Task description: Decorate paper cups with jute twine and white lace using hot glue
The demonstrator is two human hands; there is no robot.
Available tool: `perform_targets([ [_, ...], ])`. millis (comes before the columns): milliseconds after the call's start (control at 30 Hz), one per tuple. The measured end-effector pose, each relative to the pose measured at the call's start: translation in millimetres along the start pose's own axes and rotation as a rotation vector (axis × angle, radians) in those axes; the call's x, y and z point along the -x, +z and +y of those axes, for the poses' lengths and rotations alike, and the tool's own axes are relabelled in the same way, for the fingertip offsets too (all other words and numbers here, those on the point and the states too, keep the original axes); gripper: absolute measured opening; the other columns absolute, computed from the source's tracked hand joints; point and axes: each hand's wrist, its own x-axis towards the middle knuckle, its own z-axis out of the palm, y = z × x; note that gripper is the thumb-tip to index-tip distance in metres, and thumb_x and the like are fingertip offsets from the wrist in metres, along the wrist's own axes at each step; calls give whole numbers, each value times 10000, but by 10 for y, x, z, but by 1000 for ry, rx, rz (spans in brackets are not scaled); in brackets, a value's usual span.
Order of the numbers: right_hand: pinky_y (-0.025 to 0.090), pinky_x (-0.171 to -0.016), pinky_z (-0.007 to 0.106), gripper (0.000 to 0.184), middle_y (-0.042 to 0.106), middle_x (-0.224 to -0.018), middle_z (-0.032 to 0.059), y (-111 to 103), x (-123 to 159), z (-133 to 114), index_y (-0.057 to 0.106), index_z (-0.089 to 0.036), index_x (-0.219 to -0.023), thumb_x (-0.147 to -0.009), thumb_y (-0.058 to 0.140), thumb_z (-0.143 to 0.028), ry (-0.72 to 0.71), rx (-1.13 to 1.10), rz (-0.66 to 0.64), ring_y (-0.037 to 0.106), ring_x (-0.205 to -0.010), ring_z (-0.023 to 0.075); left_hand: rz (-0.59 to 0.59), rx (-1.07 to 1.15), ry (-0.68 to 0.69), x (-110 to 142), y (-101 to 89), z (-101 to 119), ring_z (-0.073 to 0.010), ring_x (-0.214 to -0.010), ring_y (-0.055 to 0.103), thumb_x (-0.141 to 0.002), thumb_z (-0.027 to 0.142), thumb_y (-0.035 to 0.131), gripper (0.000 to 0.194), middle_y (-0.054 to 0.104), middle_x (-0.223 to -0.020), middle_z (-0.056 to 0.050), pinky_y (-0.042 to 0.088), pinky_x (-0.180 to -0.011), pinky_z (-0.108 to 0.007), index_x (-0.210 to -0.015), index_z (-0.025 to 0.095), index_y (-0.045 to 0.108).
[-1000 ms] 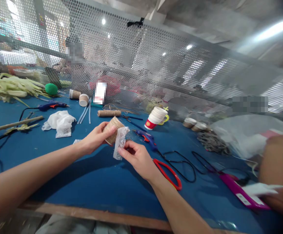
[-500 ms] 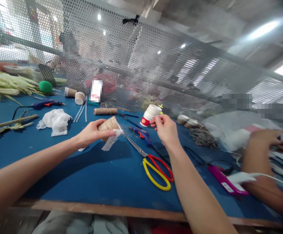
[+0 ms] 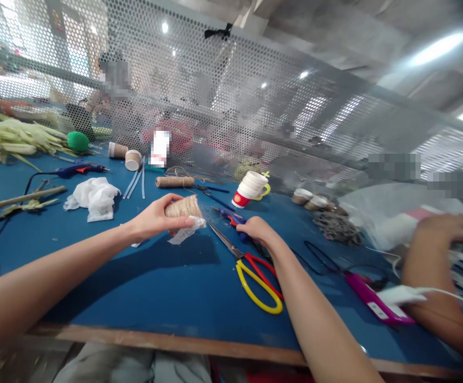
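Twine-wrapped cup (image 3: 182, 206): gripped in left hand (image 3: 157, 217), tipped on its side, raised over the blue table (image 3: 155, 303), far end toward the right. Left hand clasped round it, thumb along the near side, other fingers curled over the top and partly hidden behind. White lace strip (image 3: 184, 233) at the cup's right end, caught close to the thumb tip, loose part drooping down-left below the cup. Loose fibres sticking out at that same end. Right hand (image 3: 257, 230) off to the right of the cup, apart from it, fingers bent and touching the handle of a blue glue gun (image 3: 230, 215); closed firmly round it or only resting on it, cannot tell. Nozzle pointing up-left, toward the cup, not touching. Scissors (image 3: 236, 252) with red and yellow loops flat on the table just below the right hand, tips near the lace. Twine roll (image 3: 174, 182) behind the cup, stack of paper cups (image 3: 250, 187) behind the right hand. Left of the cup, beyond the left forearm: crumpled white lace (image 3: 93, 196), with a second glue gun (image 3: 75, 169) behind it. Far right: another person's hand (image 3: 441, 230), blurred, well apart.
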Motion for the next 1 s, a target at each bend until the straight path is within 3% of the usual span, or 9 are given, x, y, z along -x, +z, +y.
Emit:
perform_targets([
  [67,416,-437,237,244,578,-484,20,0,61,4,568,-118,-515,-727,634,-220,-33,-124,8,522,-424,110,-3,-53,12,-3,-17,-13,-125,-621,520,-616,431,703,582,538,-755,-3,450,-515,-250,-1058,150,448],
  [133,364,-383,230,282,505,-367,0,-9,123,3,501,-152,-416,-667,627,-178,-84,-268,27,443,-336,93,6,-146,49,-11,-48,-33,-125,-600,515,-616,465,696,595,529,-732,7,442,-513,-254,-1062,162,446],
  [267,424,-435,214,80,545,-461,-21,-97,282,-32,547,-165,-592,-637,612,-179,-198,-555,101,507,-419,98,81,-413,194,-34,-117,-58,-157,-704,538,-605,506,691,575,562,-825,-19,447,-619,-287,-1027,173,487],
  [367,461,-489,207,155,569,-563,-31,-201,472,-94,550,-184,-750,-649,622,-275,-264,-706,118,548,-509,98,86,-479,217,-37,-142,-35,-181,-773,555,-610,516,680,562,592,-901,-43,445,-697,-311,-1020,167,519],
  [533,447,-478,215,248,571,-538,-12,-252,831,-193,522,-175,-616,-615,678,-367,-421,-937,-90,532,-480,96,109,-504,196,-29,-156,14,-217,-895,560,-618,518,673,573,604,-993,-59,423,-816,-342,-1049,165,539],
  [700,398,-416,226,200,608,-618,15,-156,1079,-182,596,-156,-753,-729,608,-354,-634,-893,-175,480,-439,82,128,-494,160,-44,-184,0,-181,-749,548,-627,520,657,549,590,-841,-31,442,-690,-317,-1026,162,538],
  [833,407,-409,241,214,625,-663,28,-100,1193,-143,585,-150,-788,-737,621,-354,-661,-774,-151,437,-399,66,118,-486,150,-57,-203,-14,-167,-720,532,-627,515,660,531,577,-812,-24,440,-676,-317,-1003,163,530],
  [1000,439,-450,246,224,510,-444,-31,-68,1229,-125,585,-168,-685,-745,610,-382,-664,-581,-50,475,-407,98,158,-551,168,-58,-207,-21,-183,-762,523,-628,527,652,524,570,-838,-33,429,-703,-338,-985,166,524],
])
